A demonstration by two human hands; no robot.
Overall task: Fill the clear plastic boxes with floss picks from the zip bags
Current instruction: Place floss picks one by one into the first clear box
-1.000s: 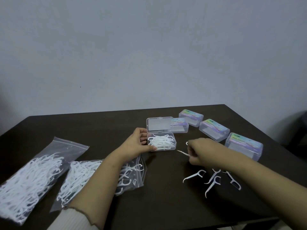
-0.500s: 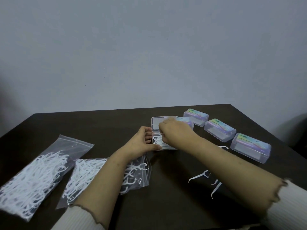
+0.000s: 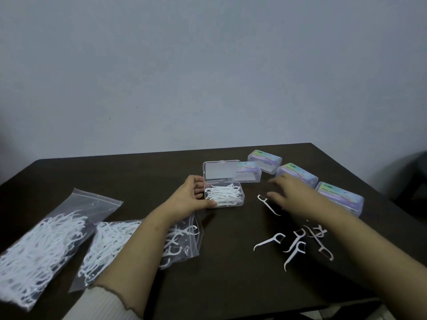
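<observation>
Bare right hand off open box

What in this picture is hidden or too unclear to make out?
All in the head view:
- Right hand: motion-blurred, so whether its fingers hold a white floss pick is unclear.
- Middle clear zip bag: partly hidden under the left forearm.
- Leftmost clear zip bag: cut off by the left edge.
- Closed clear plastic boxes with colourful labels: label print too small to read; contents not discernible.
- Loose white floss picks: some covered by the right forearm.
</observation>
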